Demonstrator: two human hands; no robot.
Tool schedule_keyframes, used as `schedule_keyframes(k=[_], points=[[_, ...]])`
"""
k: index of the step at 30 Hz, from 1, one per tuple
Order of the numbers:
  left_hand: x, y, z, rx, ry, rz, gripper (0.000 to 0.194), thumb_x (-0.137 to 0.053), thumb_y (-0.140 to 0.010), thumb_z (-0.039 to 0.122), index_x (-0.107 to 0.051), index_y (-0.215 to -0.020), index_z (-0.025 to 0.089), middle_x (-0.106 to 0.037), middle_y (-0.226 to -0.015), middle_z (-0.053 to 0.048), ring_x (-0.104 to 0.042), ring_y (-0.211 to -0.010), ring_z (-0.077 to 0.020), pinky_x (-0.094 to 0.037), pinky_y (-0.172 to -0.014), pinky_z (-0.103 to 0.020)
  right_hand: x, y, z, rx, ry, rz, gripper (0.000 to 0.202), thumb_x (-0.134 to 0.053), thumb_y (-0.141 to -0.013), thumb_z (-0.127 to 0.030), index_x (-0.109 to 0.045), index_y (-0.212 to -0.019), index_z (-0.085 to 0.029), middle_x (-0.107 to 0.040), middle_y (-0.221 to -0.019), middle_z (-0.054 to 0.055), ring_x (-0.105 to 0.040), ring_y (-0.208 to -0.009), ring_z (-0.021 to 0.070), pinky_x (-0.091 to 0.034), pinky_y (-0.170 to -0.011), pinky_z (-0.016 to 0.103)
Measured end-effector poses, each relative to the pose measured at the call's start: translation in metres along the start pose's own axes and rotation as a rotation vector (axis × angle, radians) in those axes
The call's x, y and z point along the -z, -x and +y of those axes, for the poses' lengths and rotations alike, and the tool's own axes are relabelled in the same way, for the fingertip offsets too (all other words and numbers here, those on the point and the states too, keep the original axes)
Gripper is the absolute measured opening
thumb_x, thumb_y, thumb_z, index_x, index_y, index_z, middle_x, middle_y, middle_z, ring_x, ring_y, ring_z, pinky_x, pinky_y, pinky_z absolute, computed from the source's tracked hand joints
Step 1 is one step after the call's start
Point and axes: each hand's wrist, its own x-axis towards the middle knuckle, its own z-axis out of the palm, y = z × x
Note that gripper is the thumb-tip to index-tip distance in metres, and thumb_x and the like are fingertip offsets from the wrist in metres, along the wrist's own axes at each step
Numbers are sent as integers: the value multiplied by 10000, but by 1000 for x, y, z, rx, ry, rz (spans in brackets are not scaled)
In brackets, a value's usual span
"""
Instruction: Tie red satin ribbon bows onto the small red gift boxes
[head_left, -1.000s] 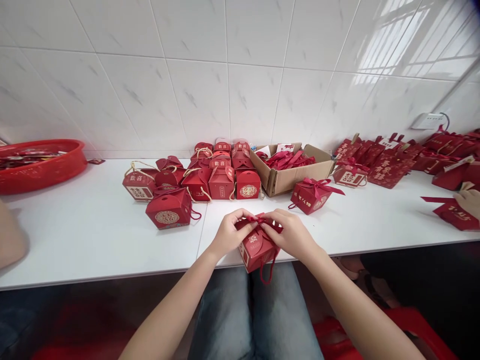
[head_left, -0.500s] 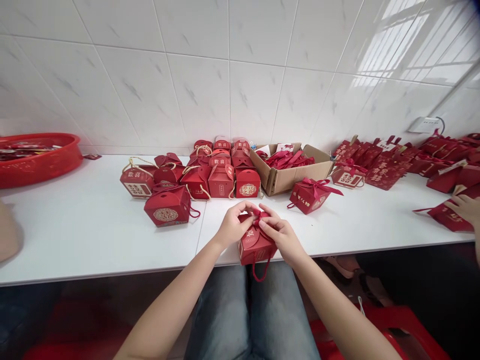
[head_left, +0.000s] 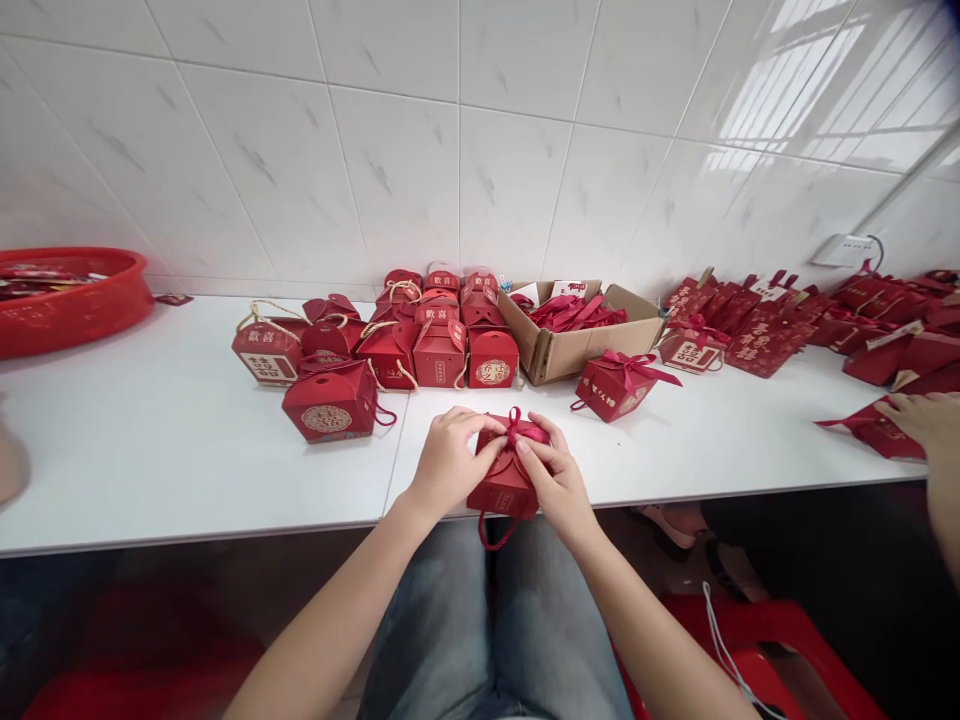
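In the head view, pinches the already looped ribbon bow point(head_left: 514, 428) atop the red box point(head_left: 504, 494) at the table's point(head_left: 202, 480) near edge, apparently with only adjustment left. Angles left hand point(head_left: 444, 462) and right hand point(head_left: 561, 490) inward, with bent fingers closed on ribbon, before bowless boxes point(head_left: 440, 355) and a bowed box point(head_left: 611, 390).

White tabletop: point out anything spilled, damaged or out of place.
One small flat red item lies alone beside the red basin, outside its rim, so it looks stray. A tiny dark speck also marks the tabletop. No spill or damage shows.
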Motion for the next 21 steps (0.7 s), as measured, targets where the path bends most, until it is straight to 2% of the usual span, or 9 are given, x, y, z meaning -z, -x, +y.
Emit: schedule_keyframes(k=[4, 9, 14, 18, 21], points=[[0, 0, 2, 10, -33, 1, 110, -653, -771, 218, -720, -858, 221, -681, -862, -47, -622, -827, -196, -496, -813, -377, 1, 4, 4, 43, 104, -33, 400, -457, -895, -499, -715, -1050, -234, -371, -1420, 94, -325, -1347, 250, -248, -1130, 441], [-2, -2, -3, -30, 15, 16, 111, -623, -782, 179, -721, -825, 208, -685, -867, -54, -638, -810, -182, -520, -783, -334, 1, 7, 7, 54, 247, -79, 500, -345, -930, -534, -632, -1207, -232, -272, -1508, 84, -224, -1400, 265, -196, -1137, 495], [4, -11, -3, -72, 66, -108, 134, -587, -774, 129, -686, -827, 204, -699, -872, -33, -645, -826, -174, -514, -771, -302, 3, 8, 7, 18, 301, -126, 526, -272, -939, -561, -580, -1267, -288, -312, -1504, 39, -137, -1428, 272, -114, -1135, 552], [8, -13, 3, -8, 66, -149, 135, -601, -748, 142, -671, -849, 199, -709, -887, -24, -656, -825, -180, -521, -767, -299, 2, 9, 7, -11, 245, -121, 545, -254, -939, -568, -577, -1270, -280, -291, -1513, 33, -140, -1428, 261, -134, -1137, 541], [2, -10, 6, 58, 94, -103, 157, -587, -751, 117, -673, -857, 193, -721, -886, -29, -671, -810, -177, -532, -786, -308, 0, 10, 5, -24, 289, -103, 538, -248, -946, -547, -560, -1288, -274, -276, -1520, 39, -142, -1425, 269, -128, -1129, 550]])
